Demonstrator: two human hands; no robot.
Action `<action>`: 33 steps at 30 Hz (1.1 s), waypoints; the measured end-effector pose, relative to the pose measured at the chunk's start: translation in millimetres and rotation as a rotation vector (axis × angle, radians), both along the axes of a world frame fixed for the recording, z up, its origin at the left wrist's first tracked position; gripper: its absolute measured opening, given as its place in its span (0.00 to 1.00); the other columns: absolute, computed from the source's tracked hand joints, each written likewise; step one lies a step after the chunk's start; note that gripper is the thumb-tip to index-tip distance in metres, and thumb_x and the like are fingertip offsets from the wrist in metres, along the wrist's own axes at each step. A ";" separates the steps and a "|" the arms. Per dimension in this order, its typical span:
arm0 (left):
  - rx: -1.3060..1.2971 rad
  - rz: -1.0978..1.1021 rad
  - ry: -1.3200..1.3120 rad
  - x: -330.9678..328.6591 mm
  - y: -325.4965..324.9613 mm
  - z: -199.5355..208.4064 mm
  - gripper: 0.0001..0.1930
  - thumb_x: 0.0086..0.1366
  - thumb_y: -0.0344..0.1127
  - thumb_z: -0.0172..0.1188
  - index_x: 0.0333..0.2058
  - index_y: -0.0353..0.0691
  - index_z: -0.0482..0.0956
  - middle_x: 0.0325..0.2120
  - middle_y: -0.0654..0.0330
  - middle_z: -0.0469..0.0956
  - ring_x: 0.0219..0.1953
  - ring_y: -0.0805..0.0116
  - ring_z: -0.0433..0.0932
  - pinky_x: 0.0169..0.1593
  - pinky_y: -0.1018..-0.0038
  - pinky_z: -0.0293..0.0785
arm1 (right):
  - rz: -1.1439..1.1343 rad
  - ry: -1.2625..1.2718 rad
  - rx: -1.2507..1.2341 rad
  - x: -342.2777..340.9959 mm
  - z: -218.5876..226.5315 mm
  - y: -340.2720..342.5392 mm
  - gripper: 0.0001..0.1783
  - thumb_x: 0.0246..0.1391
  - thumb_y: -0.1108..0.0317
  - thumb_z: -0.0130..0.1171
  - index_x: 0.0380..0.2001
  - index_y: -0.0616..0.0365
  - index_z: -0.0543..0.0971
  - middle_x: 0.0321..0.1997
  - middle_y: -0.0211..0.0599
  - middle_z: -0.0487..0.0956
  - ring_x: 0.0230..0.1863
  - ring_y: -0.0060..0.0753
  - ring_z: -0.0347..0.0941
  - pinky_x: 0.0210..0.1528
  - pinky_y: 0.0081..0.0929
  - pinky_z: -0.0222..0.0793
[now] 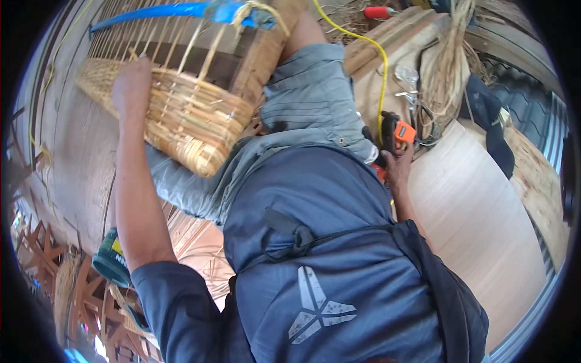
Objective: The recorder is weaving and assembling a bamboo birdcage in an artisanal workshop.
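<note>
A tapered woven cane basket piece (193, 115) lies across my lap at the upper left, its rounded end toward me. Thin upright stakes (209, 51) rise from the weave toward a curved blue strip (163, 11). My left hand (132, 85) is closed at the weave's upper edge, with a short pale cane strip (134, 54) at its fingertips. Low at my right side, my right hand (399, 164) has its fingers around an orange and black tool (403, 132); its exact kind is unclear. A red part (380, 172) shows beside that hand.
A wooden block (263, 57) stands against the basket piece. A yellow hose or cord (381, 57) runs down to the tool. Bundled fibres (445, 78), a pale board (478, 224) and dark cloth (490, 124) lie at right. A green can-like container (112, 257) stands at left.
</note>
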State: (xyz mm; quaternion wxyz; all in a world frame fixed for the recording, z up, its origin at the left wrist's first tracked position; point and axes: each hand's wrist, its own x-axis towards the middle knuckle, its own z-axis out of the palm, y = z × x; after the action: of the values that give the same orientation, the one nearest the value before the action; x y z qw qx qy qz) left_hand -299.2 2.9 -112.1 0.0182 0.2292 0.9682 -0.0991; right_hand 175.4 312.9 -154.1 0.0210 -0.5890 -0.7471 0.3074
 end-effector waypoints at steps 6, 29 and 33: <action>0.206 0.318 -0.164 -7.6 -12.4 -1.2 0.29 0.62 0.52 0.35 0.33 0.33 0.79 0.35 0.42 0.77 0.39 0.41 0.75 0.44 0.51 0.67 | 0.070 -0.118 -0.030 -8.0 6.9 -30.9 0.20 0.50 0.66 0.59 0.45 0.62 0.69 0.35 0.43 0.74 0.36 0.37 0.71 0.41 0.31 0.67; 0.255 0.211 -0.221 -22.5 -26.9 -30.1 0.26 0.62 0.50 0.36 0.32 0.34 0.78 0.32 0.42 0.77 0.37 0.41 0.75 0.44 0.53 0.70 | -0.276 0.043 -0.332 5.6 54.6 43.4 0.12 0.47 0.66 0.59 0.34 0.57 0.70 0.23 0.29 0.69 0.21 0.22 0.67 0.23 0.23 0.65; 0.346 0.219 -0.110 -15.5 -18.3 -31.7 0.23 0.60 0.47 0.40 0.28 0.35 0.79 0.28 0.44 0.77 0.34 0.44 0.76 0.40 0.54 0.71 | -0.272 0.292 -0.313 -28.0 119.1 18.4 0.10 0.48 0.67 0.58 0.30 0.62 0.72 0.22 0.28 0.68 0.21 0.23 0.66 0.23 0.20 0.63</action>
State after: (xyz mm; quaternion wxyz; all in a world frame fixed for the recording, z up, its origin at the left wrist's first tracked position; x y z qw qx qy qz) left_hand -314.7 -15.4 -143.8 0.0421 0.1275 0.9874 0.0837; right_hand 147.3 331.3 -35.0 0.0785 -0.6295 -0.5932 0.4956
